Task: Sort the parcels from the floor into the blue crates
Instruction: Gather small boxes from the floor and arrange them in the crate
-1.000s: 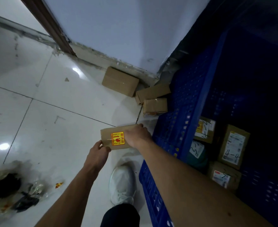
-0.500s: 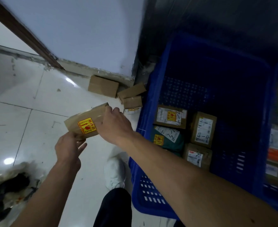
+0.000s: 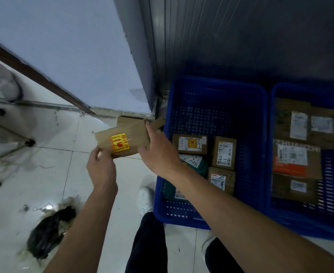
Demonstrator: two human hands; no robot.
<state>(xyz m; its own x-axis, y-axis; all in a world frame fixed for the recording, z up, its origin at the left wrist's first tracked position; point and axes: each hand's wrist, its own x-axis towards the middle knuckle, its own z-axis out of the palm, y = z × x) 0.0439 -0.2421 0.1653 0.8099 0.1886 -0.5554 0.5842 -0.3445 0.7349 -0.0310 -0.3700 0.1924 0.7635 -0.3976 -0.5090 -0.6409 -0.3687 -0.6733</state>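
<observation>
**Parcel point(image 3: 122, 141) in both hands, left of the crate point(image 3: 217, 82)**

Far left of the crate, stool legs point(image 3: 8, 142) stand on the floor point(image 3: 44, 174), with a black bag point(image 3: 48, 231) lying nearer. The left hand point(image 3: 101, 166) pinches the parcel's lower left corner, and the right hand point(image 3: 160, 152) grips its right edge. The brown parcel with its yellow sticker is held tilted, off the floor, just left of the crate. More boxes point(image 3: 129, 119) lie beyond it by the wall. Labelled packets point(image 3: 223, 152) lie in the crate. Just right of it, a second crate point(image 3: 309, 89) holds others.
</observation>
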